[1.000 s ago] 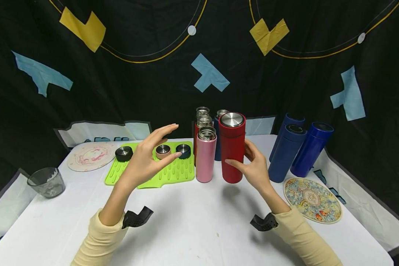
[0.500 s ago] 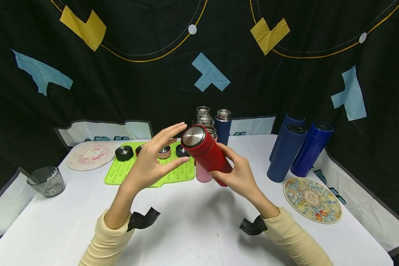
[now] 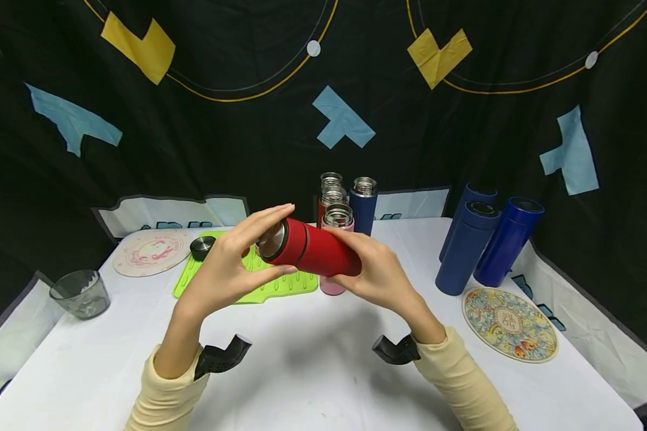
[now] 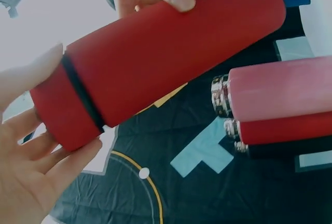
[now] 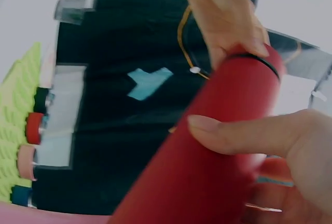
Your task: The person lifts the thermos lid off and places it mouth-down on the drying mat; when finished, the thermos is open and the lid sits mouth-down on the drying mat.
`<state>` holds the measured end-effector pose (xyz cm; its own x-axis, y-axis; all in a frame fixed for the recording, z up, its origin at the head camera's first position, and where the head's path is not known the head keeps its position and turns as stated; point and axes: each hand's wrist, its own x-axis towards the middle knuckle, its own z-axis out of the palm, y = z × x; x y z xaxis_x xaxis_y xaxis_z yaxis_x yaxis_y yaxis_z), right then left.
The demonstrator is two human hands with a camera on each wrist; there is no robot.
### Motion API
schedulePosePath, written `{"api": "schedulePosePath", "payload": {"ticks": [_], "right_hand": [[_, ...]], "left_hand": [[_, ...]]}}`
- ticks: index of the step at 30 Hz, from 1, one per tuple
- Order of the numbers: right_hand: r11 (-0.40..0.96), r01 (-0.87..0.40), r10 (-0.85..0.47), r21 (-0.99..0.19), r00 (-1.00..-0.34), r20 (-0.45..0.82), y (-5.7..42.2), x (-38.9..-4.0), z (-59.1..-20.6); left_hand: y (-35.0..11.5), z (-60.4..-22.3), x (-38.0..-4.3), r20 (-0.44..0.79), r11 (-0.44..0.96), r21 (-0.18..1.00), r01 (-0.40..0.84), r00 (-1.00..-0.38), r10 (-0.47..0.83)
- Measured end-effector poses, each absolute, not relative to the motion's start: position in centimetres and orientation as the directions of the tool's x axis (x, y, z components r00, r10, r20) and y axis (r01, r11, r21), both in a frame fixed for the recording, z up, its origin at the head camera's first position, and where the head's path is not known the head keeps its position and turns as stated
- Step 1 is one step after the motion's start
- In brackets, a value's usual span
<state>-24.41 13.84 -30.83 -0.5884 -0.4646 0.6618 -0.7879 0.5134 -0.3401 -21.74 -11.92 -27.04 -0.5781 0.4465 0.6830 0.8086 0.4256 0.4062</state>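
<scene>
A red thermos bottle (image 3: 326,248) is held in the air above the table, tilted nearly onto its side with its steel-topped lid (image 4: 67,107) toward the left. My right hand (image 3: 374,269) grips the body near the base, thumb in front. Around the lid is my left hand (image 3: 221,263), thumb on one side and fingers on the other, touching it in the left wrist view. Behind the bottle stand a pink bottle (image 3: 338,223), a red one and a navy one (image 3: 363,212), all with bare steel necks.
A green mat (image 3: 286,286) carries several loose lids, among them a black lid (image 3: 202,246). Left are a round pink-print mat (image 3: 152,254) and a glass cup (image 3: 81,296). Right are blue bottles (image 3: 466,251) and a patterned round mat (image 3: 509,326).
My right hand has brought the red thermos leftward, tipping it from upright to nearly sideways. Its lid end has come between my left thumb and fingers, which now close around it.
</scene>
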Motion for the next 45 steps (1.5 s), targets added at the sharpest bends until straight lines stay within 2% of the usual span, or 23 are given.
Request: {"api": "schedulePosePath", "payload": {"ticks": [6,15,18,24,38,45], "right_hand": [[0.514,-0.799,-0.519,-0.312,-0.580,0.628,14.4,-24.6,-30.3],[0.288,-0.858,-0.601,-0.426,-0.508,0.617,15.4,-25.7,-30.5],[0.259,-0.854,-0.608,-0.452,-0.507,0.610,15.8,-25.8,-30.5],[0.241,-0.869,-0.605,-0.433,-0.483,0.633,16.6,-25.7,-30.0],[0.299,-0.913,-0.589,-0.279,-0.406,0.698,17.0,-24.7,-29.3],[0.450,-0.886,-0.535,-0.113,-0.369,0.760,16.6,-23.9,-29.2]], "left_hand": [[-12.6,-26.9,-21.7,0.658,0.442,0.382,0.812,-0.575,0.487],[-12.6,-27.2,-22.0,0.711,0.388,0.298,0.872,-0.474,0.519],[-12.5,-27.3,-22.1,0.732,0.360,0.293,0.886,-0.450,0.512],[-12.1,-27.5,-22.2,0.760,0.324,0.292,0.900,-0.424,0.493],[-11.5,-27.9,-22.2,0.790,0.329,0.303,0.894,-0.429,0.438],[-11.1,-27.9,-22.2,0.768,0.350,0.434,0.830,-0.544,0.338]]}}
